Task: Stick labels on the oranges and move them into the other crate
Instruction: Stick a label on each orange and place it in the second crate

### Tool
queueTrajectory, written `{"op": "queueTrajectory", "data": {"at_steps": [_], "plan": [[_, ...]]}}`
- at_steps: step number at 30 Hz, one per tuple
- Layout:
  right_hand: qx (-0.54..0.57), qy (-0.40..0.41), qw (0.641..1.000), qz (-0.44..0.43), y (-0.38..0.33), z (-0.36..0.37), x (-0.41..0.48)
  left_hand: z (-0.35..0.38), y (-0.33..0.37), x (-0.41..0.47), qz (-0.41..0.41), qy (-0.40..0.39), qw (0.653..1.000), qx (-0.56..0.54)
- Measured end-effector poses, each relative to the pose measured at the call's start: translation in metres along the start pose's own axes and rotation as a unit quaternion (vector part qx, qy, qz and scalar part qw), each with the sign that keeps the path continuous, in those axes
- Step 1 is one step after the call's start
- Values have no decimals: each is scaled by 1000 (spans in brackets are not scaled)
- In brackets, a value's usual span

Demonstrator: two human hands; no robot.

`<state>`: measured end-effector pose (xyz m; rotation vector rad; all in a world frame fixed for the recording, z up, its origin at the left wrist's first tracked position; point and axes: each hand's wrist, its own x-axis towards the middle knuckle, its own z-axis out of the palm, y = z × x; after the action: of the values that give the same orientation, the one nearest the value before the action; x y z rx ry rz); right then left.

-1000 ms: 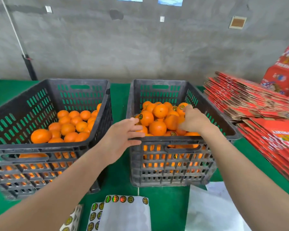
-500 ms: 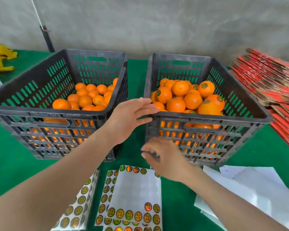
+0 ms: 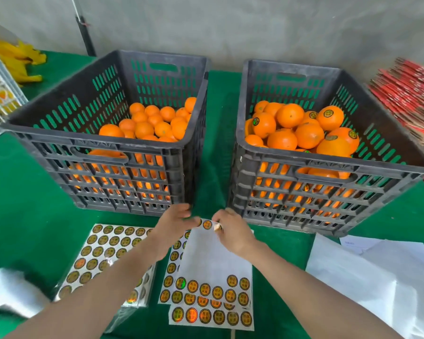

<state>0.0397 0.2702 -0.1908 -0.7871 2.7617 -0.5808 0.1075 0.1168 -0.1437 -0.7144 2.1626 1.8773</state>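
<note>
Both hands have come together since half a second ago: the left hand (image 3: 174, 221) has dropped from the gap between the crates, and the right hand (image 3: 233, 232) has slid forward to meet it at the far edge of the label sheet (image 3: 213, 263). The left hand's curled fingers hold that edge, and the right hand pinches it just beside one round label (image 3: 207, 224) lying between the two; a small pale bit shows in the right fingertips, but I cannot tell whether it is a peeled label. This sheet lies on the green surface (image 3: 22, 204) in front of the crates, overlapping other sheets (image 3: 108, 250). Unlabelled oranges (image 3: 145, 121) sit in the left crate (image 3: 96, 141), labelled oranges (image 3: 289, 133) in the right crate (image 3: 328, 166). White papers (image 3: 377, 277) lie to the right.
</note>
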Motion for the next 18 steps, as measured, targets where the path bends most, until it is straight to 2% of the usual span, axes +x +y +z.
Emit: {"op": "queueTrajectory", "data": {"at_steps": [3, 6, 9, 12, 18], "plan": [[123, 16, 992, -23, -14, -25, -9, -4, -27, -3, -42, 11, 998, 43], [194, 33, 980, -30, -25, -49, -15, -10, -31, -7, -105, -84, 991, 16], [175, 106, 976, -79, -28, -56, -30, -9, -26, -10, -142, -160, 971, -105], [122, 216, 962, -116, -21, -47, -57, -10, -23, -10, -139, -178, 960, -166], [119, 188, 972, -75, -14, -14, -93, -11, -27, -9, -167, -175, 948, -208]]}}
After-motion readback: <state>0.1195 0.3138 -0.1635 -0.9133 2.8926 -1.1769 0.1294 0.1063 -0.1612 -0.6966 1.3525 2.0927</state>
